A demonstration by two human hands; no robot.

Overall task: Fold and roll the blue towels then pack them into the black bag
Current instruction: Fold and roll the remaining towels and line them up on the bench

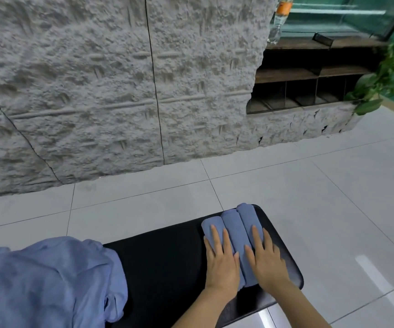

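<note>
Rolled towels [232,224] beneath hands [222,265] [268,259], loose towel [49,280] cropped

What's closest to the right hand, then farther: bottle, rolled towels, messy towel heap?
1. Rolled towels, right under the right hand.
2. Messy towel heap, off to the left.
3. Bottle, high up at the far right.

Loose towel pile [49,280] cut by left, bottom edges; bottle [280,17] top cropped.
</note>
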